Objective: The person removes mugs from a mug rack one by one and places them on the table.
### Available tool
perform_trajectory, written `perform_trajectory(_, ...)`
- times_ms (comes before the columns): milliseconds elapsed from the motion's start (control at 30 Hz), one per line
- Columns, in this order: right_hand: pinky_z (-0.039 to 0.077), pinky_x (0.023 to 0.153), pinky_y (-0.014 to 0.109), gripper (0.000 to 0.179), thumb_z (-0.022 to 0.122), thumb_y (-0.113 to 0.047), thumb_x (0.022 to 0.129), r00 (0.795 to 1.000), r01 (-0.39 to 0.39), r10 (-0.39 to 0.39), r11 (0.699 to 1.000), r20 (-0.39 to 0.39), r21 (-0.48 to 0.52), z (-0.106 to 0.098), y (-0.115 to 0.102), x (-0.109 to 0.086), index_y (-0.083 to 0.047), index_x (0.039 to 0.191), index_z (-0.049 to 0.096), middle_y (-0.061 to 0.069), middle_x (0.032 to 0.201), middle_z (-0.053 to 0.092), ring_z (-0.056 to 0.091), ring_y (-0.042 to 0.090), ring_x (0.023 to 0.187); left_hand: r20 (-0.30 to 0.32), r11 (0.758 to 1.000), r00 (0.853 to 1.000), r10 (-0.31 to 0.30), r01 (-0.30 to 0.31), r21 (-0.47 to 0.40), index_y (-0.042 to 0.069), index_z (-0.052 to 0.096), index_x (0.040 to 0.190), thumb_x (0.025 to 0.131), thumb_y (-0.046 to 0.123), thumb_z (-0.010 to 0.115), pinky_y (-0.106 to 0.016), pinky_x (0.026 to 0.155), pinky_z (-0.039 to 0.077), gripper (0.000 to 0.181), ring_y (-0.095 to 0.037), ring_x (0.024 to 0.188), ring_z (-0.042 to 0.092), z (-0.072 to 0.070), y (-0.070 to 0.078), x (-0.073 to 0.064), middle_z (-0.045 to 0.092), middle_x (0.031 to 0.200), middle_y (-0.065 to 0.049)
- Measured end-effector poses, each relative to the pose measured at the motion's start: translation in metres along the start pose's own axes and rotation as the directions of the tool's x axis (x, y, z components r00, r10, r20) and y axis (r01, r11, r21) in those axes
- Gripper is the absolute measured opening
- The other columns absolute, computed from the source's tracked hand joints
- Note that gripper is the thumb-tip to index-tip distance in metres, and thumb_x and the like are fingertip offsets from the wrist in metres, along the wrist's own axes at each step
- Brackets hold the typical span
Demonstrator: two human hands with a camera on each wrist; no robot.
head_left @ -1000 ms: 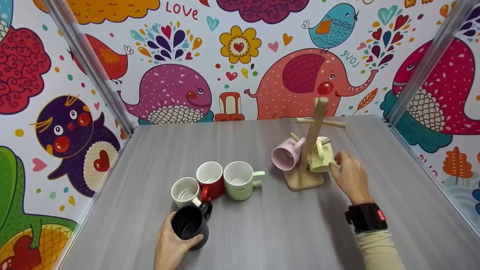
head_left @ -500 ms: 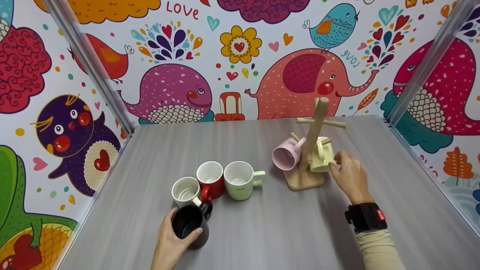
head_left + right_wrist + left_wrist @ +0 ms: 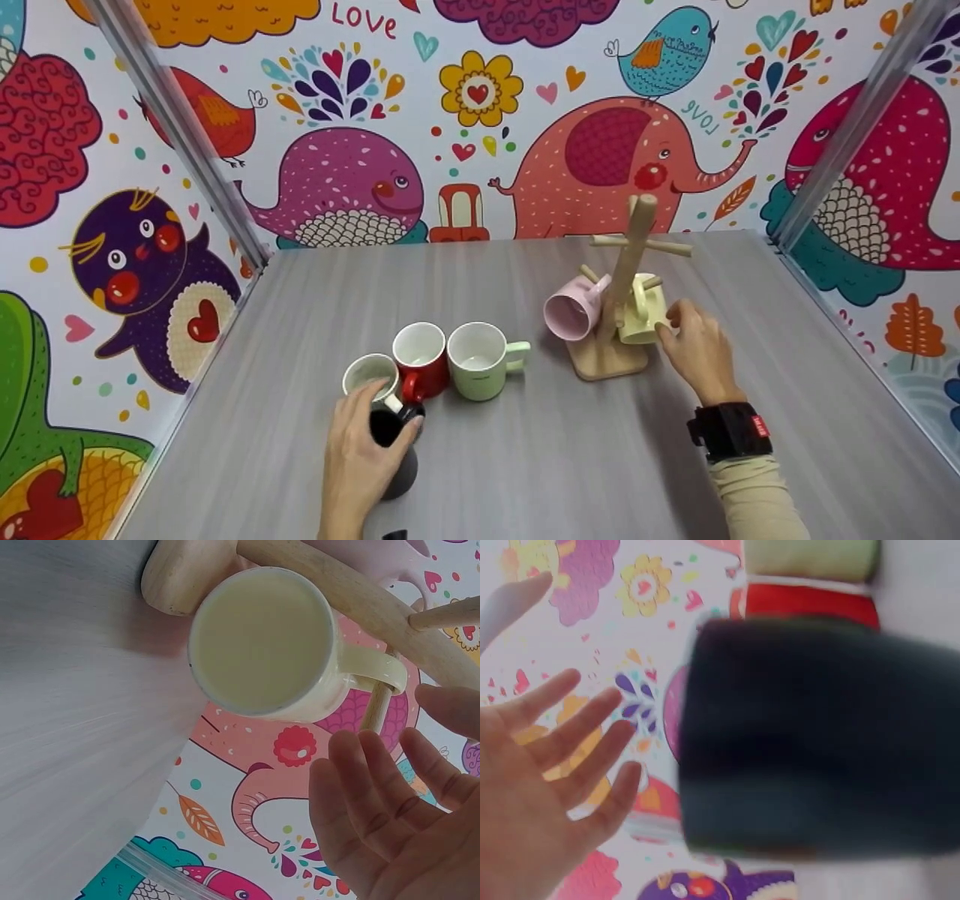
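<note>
My left hand [image 3: 358,450] hovers over the black mug [image 3: 401,472], which stands upright on the table. In the left wrist view the fingers [image 3: 585,727] are spread and apart from the mug. Just beyond it are a white mug [image 3: 358,369], a red mug [image 3: 427,375] and a pale green mug [image 3: 481,379], all upright. At the right, my right hand [image 3: 697,349] is beside a yellow mug [image 3: 651,319] that hangs by its handle on a wooden mug tree [image 3: 630,262]. The right wrist view shows its loosely bent fingers [image 3: 360,802] off the mug.
A pink mug [image 3: 574,315] hangs tilted on the left side of the mug tree, whose upper pegs stick out sideways. Walls with cartoon animals [image 3: 345,180] enclose the grey table [image 3: 540,472] at the back and sides.
My left hand has let go of the black mug's side and risen up over its rim, a little forward. The right hand has barely moved. All mugs stay in place.
</note>
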State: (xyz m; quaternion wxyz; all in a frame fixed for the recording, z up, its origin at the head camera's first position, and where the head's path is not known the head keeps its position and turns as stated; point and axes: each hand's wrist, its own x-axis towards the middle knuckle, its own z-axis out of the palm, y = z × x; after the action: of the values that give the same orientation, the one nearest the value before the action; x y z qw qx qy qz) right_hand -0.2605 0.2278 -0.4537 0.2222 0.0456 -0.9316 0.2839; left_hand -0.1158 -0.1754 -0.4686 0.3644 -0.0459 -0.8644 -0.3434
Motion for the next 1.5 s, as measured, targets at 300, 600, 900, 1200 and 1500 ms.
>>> perform_trajectory(300, 0.048, 0.070, 0.059, 0.014, 0.067, -0.005, 0.091, 0.999, -0.027, 0.027, 0.999, 0.029, 0.022, 0.001, -0.001, 0.003, 0.004, 0.098, 0.058, 0.026, 0.096, 0.064, 0.063, 0.044, 0.083, 0.026, 0.975, 0.975, 0.222, -0.221, -0.019, 0.007, 0.071, 0.109, 0.069, 0.013, 0.090, -0.034, 0.084, 0.048, 0.044, -0.021, 0.093, 0.064, 0.021, 0.026, 0.017, 0.069, 0.105, -0.001)
perform_trajectory(600, 0.048, 0.070, 0.058, 0.016, 0.067, -0.007, 0.090, 0.999, -0.024, 0.022, 0.998, 0.043, 0.052, 0.006, 0.000, 0.009, 0.005, 0.097, 0.060, 0.024, 0.091, 0.065, 0.063, 0.043, 0.081, 0.128, 0.935, 0.927, 0.352, -0.354, -0.007, 0.010, 0.073, 0.103, 0.068, 0.024, 0.092, -0.036, 0.074, 0.051, 0.042, -0.018, 0.093, 0.064, 0.051, 0.062, 0.025, 0.070, 0.100, 0.001)
perform_trajectory(900, 0.048, 0.072, 0.056, 0.027, 0.067, -0.013, 0.093, 0.994, -0.062, 0.055, 0.995, 0.096, 0.077, 0.011, 0.003, 0.015, 0.011, 0.106, 0.063, 0.026, 0.088, 0.067, 0.063, 0.043, 0.081, 0.231, 0.895, 0.870, 0.436, -0.446, -0.008, 0.014, 0.073, 0.103, 0.072, 0.031, 0.090, -0.036, 0.081, 0.051, 0.039, -0.016, 0.095, 0.064, 0.069, 0.096, 0.025, 0.069, 0.099, 0.004)
perform_trajectory(1200, 0.046, 0.069, 0.049, 0.029, 0.066, -0.014, 0.094, 0.993, -0.097, 0.088, 0.989, 0.083, 0.108, 0.016, 0.002, 0.020, 0.013, 0.104, 0.066, 0.024, 0.084, 0.066, 0.062, 0.041, 0.078, 0.307, 0.840, 0.806, 0.506, -0.541, 0.038, 0.018, 0.074, 0.101, 0.073, 0.037, 0.088, -0.031, 0.080, 0.049, 0.037, -0.013, 0.091, 0.063, 0.081, 0.118, 0.022, 0.069, 0.096, 0.007)
perform_trajectory(1500, 0.045, 0.072, 0.043, 0.023, 0.067, -0.010, 0.093, 0.989, -0.145, 0.137, 0.971, 0.054, 0.192, 0.024, 0.002, 0.025, 0.012, 0.099, 0.068, 0.026, 0.089, 0.067, 0.062, 0.040, 0.084, 0.325, 0.790, 0.759, 0.564, -0.610, 0.053, 0.020, 0.073, 0.099, 0.074, 0.040, 0.087, -0.030, 0.077, 0.048, 0.035, -0.010, 0.089, 0.063, 0.089, 0.132, 0.017, 0.068, 0.096, 0.010)
